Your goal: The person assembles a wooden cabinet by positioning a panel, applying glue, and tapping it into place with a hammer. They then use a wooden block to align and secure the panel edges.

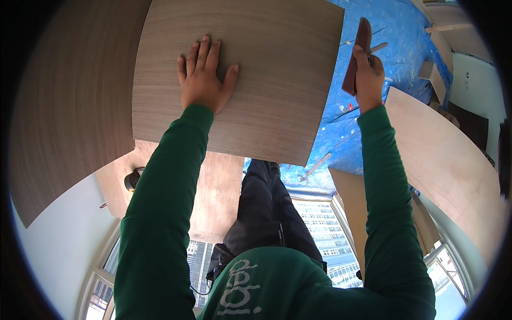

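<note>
My left hand (pixel 205 80) lies flat on a brown wood-grain panel (pixel 266 106), fingers spread and thumb out to the right. Nothing is in that hand. Past the panel's right edge, my right hand (pixel 369 74) is closed around a long, flat, reddish-brown tool (pixel 364 34) with a rounded far end. The tool is held on edge above a blue floor sheet (pixel 397 32), apart from the panel. Its exact kind cannot be made out, as my fingers cover its middle.
A second wood-grain panel (pixel 69 106) adjoins on the left. Below it, a black and yellow tape-measure-like object (pixel 132 181) sits on a pale plywood board (pixel 213 197). A large light wooden sheet (pixel 442 165) stands at right. Wood strips (pixel 319 164) lie on the blue sheet.
</note>
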Tool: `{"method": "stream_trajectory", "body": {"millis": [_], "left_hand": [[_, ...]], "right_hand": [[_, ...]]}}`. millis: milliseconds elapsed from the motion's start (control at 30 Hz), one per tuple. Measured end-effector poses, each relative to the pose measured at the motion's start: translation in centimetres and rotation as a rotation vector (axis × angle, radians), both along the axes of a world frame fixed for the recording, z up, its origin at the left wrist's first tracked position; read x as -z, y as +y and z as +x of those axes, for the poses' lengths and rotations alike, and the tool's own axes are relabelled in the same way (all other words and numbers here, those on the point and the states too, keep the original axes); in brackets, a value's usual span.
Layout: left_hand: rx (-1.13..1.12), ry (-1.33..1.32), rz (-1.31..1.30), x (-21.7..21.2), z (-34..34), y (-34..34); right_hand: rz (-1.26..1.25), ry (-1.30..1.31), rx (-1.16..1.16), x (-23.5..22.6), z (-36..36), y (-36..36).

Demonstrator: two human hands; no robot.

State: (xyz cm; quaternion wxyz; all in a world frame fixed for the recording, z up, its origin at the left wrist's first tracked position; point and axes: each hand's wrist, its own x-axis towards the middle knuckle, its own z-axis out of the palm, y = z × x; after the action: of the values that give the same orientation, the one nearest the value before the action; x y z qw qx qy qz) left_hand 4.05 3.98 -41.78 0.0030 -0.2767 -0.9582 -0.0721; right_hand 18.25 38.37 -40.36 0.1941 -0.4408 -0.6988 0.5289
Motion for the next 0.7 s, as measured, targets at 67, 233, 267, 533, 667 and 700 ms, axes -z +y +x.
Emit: {"method": "stream_trajectory", "body": {"millis": [67, 233, 267, 533, 667, 700], "left_hand": [[-0.002, -0.025, 0.01, -0.1, 0.0, 0.0], [0.007, -0.012, 0.027, 0.0, 0.0, -0.1], [0.009, -0.01, 0.031, 0.1, 0.0, -0.2], [0.041, 0.048, 0.063, 0.5, 0.0, -0.4], [0.041, 0.076, 0.045, 0.7, 0.0, -0.4], [0.037, 0.073, 0.043, 0.8, 0.0, -0.4]], "right_hand": [[0.06, 0.019, -0.035, 0.9, -5.0, 3.3], [0.31, -0.146, -0.166, 1.4, -12.4, 7.7], [0.368, -0.152, -0.159, 1.4, -13.5, 8.0], [0.557, -0.241, -0.236, 1.1, -16.3, 9.6], [0.635, -0.277, -0.231, 1.3, -15.3, 8.7], [0.636, -0.272, -0.241, 1.3, -15.1, 8.4]]}}
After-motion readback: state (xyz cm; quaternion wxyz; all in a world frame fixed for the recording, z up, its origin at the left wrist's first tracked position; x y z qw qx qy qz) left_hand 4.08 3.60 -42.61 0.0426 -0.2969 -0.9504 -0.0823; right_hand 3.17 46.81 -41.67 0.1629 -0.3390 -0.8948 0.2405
